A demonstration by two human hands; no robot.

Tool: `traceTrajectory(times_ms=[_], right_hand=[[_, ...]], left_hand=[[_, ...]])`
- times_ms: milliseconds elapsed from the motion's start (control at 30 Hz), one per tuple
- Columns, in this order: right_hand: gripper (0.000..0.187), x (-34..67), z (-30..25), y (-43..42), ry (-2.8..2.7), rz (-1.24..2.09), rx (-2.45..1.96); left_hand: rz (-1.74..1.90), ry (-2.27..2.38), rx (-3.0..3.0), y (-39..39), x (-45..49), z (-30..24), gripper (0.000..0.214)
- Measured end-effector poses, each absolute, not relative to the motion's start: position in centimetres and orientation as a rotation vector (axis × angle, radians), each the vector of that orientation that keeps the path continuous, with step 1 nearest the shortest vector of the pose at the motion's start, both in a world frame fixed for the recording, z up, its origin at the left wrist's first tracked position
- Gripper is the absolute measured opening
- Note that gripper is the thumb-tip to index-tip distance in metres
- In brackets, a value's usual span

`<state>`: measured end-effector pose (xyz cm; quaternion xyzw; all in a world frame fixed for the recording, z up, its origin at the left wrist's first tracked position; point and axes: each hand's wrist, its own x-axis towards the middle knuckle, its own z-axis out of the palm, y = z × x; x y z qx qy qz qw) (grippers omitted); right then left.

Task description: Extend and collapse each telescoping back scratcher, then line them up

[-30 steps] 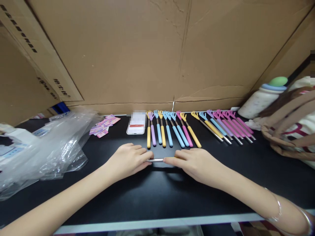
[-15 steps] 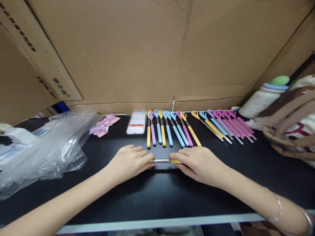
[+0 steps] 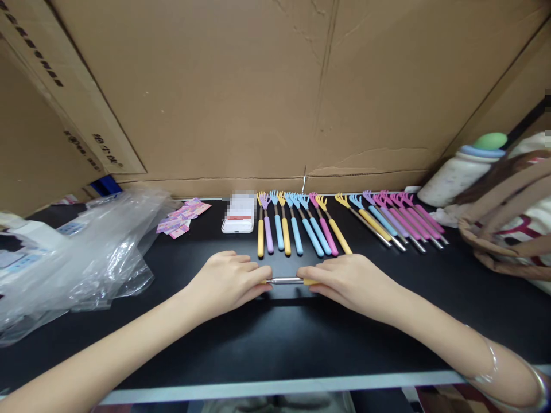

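Note:
Level above the black table, a yellow back scratcher [image 3: 287, 281] with a metal rod spans my two hands. My left hand [image 3: 235, 281] pinches its left end, where a bit of yellow shows behind the fingers. My right hand [image 3: 344, 281] is closed round the yellow part at the other end. Fingers cover both ends, so the claw is hidden. Just beyond my hands lies a row of back scratchers [image 3: 295, 229] in yellow, purple, blue and pink, claws pointing away. Further right, a second group of back scratchers [image 3: 398, 221] lies slanted, bare metal showing below the grips.
Clear plastic bags [image 3: 107, 252] heap up at the left. Pink cards [image 3: 183, 218] and a white phone [image 3: 238, 215] lie towards the back. A white bottle [image 3: 458, 175] and a brown-and-white bag [image 3: 508, 229] stand at the right. Cardboard [image 3: 241, 92] walls off the table [image 3: 275, 350].
A little yellow now shows at the rod's left end beside my left hand. Both hands have shifted very slightly and keep hold of the back scratcher.

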<state>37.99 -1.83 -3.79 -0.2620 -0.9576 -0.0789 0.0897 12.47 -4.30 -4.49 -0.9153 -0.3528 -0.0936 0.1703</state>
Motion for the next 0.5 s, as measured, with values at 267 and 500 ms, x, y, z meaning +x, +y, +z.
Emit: traceTrajectory(times_ms=[267,500], right_hand=[[0.026,40.9,-2.9,0.4,-2.769,-0.277,-0.941],[0.025,42.3,-2.3,1.4,-2.776,-0.308,-1.064]], left_hand=[[-0.142,-1.206,-2.541,-2.3,9.5,-3.3,0.029],[-0.022,-1.243,-2.647,-1.0,7.5,-2.6,0.029]])
